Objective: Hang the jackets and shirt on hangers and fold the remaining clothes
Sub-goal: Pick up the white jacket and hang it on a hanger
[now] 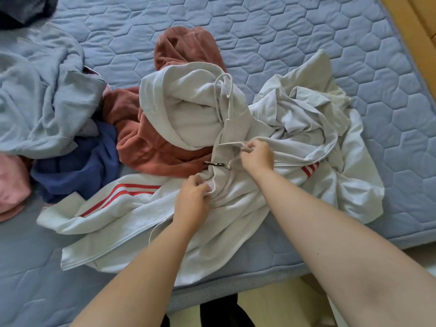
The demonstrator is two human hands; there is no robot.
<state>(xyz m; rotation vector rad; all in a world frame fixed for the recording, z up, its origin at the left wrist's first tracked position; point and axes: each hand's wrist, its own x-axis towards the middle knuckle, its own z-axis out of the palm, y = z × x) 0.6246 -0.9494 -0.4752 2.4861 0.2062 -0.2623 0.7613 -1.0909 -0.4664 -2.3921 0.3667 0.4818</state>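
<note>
Hands L (192,199) & R (256,155) gripping white hooded jacket (132,223) on bed (306,34).

White hoodie (236,208) with red stripes (122,192), rust top (151,142), navy garment (77,171), hexagon-quilted blue mattress (295,27).

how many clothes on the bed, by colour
white hoodie: 1
pale grey garment: 1
rust garment: 1
light blue garment: 1
navy garment: 1
pink garment: 1
dark garment: 1
Total: 7 in view; the heaps may hide more.
</note>
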